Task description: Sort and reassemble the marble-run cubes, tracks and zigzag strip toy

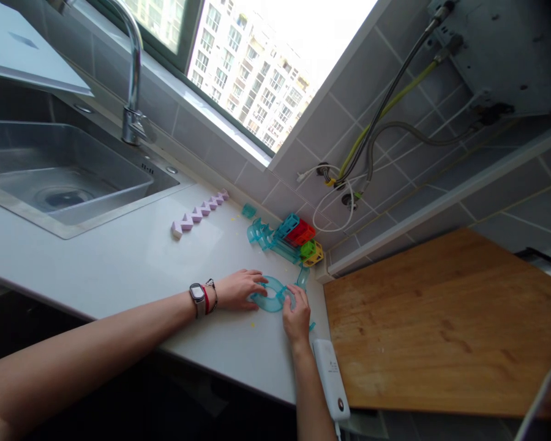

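Note:
A ring of translucent teal curved toy track pieces (270,304) lies on the white countertop between my hands. My left hand (239,290), with a watch and bracelets at the wrist, holds the ring's left side, its thumb low and its fingers reaching over the edge. On the right side, my right hand (296,315) grips the ring near a joint, thumb and fingers curled around it. Part of the ring is hidden under the fingers. Just above the right hand is a separate teal piece (303,278). A small teal bit (312,326) shows beside the right wrist.
Against the wall stand teal track pieces (261,234), a red block (300,233) and a green block (308,250). A zigzag row of lilac pieces (196,215) lies near the sink (68,229). A white power strip (331,376) and wooden board (441,324) are at right.

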`<act>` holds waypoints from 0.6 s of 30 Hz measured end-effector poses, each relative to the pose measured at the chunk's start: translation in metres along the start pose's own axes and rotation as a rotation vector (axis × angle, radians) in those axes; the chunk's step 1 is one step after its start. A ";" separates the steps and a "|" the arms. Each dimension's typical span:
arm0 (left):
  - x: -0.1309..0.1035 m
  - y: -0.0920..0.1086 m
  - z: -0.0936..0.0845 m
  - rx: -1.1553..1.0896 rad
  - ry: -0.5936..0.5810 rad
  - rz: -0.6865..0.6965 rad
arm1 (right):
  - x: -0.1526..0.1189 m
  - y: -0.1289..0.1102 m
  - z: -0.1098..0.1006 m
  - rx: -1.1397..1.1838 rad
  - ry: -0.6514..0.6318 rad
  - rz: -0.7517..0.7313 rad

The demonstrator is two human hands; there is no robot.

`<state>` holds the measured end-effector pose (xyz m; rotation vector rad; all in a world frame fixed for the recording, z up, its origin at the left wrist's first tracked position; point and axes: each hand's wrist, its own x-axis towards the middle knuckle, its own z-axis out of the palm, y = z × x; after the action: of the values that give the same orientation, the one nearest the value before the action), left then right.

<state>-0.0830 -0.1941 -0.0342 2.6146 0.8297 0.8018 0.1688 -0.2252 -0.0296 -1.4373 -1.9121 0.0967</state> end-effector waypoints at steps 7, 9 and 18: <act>0.000 -0.008 -0.006 -0.133 0.036 0.005 | 0.000 0.029 0.010 -0.028 -0.076 0.093; -0.001 -0.011 -0.008 -0.196 0.043 -0.009 | -0.001 0.029 0.012 0.012 -0.063 0.108; -0.001 -0.018 -0.021 -0.254 0.174 -0.207 | -0.011 -0.006 0.008 0.195 -0.207 0.043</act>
<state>-0.1035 -0.1781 -0.0251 2.2217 0.9568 1.0116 0.1603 -0.2342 -0.0380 -1.3796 -1.9744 0.4550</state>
